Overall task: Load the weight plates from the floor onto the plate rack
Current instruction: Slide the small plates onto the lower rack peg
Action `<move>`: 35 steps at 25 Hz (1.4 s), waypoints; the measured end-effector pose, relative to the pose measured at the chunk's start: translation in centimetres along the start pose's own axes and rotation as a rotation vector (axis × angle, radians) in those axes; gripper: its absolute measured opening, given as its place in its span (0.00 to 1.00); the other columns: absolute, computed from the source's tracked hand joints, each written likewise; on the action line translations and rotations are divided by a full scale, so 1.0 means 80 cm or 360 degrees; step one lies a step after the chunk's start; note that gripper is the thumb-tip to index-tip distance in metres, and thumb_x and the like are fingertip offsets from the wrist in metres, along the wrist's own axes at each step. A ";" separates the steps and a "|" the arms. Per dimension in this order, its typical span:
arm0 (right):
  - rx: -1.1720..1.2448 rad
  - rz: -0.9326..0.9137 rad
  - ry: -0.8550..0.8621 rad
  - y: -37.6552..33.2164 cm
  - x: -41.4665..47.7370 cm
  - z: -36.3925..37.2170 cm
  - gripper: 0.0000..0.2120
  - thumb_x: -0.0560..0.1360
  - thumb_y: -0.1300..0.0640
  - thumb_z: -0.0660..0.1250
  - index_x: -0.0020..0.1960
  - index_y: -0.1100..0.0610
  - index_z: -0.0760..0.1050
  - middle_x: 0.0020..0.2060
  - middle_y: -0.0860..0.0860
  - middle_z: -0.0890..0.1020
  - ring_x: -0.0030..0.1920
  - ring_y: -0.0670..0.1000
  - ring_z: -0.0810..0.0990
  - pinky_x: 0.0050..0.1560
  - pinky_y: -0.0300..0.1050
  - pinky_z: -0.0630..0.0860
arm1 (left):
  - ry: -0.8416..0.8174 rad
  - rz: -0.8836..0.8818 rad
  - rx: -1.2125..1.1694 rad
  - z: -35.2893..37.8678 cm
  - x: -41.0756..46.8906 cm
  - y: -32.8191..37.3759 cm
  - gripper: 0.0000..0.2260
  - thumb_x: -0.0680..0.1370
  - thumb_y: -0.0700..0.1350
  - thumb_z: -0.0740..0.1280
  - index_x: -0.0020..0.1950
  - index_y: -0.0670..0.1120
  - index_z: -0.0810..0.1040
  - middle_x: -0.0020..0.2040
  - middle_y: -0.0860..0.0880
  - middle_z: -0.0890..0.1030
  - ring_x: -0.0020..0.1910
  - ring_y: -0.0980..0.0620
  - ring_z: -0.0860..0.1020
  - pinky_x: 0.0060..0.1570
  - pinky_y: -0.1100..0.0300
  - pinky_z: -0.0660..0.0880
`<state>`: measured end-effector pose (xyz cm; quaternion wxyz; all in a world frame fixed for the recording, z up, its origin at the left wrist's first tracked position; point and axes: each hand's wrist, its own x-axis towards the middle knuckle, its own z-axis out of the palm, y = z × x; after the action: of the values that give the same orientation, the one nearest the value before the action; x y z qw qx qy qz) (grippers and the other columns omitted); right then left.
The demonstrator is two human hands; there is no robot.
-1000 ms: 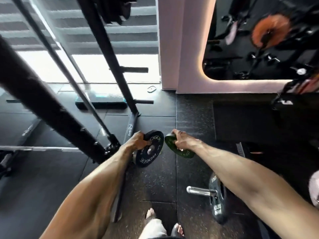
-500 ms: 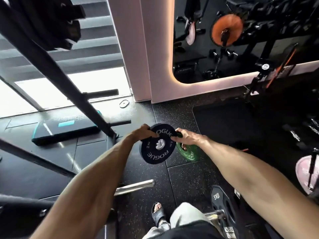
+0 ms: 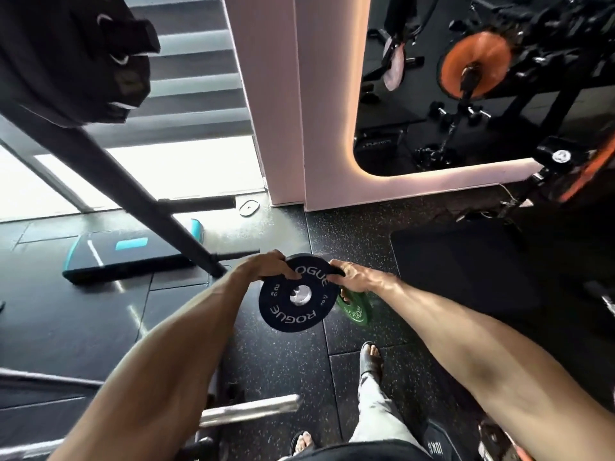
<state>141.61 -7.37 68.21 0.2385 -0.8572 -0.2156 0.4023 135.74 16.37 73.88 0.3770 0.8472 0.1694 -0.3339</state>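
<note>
As L hand [image 3: 263, 269] fingers pinch black plate [image 3: 298, 296], R hand [image 3: 357, 277] green plate [image 3: 354, 311], both now lifted higher

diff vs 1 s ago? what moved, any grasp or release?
Both plates rose from floor level. The left hand lifted the black plate, which now faces the camera. The right hand lifted the green plate, which is now partly hidden behind the black one. The plates drew together. Each hand keeps its grip on the same plate; nothing was let go.
</note>
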 end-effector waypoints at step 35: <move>-0.1733 -0.1769 -0.0666 -0.325 0.578 -0.256 0.04 0.83 0.45 0.56 0.52 0.44 0.68 0.33 0.44 0.74 0.33 0.45 0.74 0.33 0.41 0.65 | 0.1114 -0.0739 -0.0200 -0.258 0.241 -0.059 0.08 0.74 0.52 0.70 0.40 0.50 0.78 0.34 0.58 0.75 0.37 0.54 0.79 0.42 0.59 0.78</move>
<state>180.23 34.42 67.75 -0.0928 -0.5273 -0.8166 0.2156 156.11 35.63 68.22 0.2625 0.8241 0.4936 -0.0912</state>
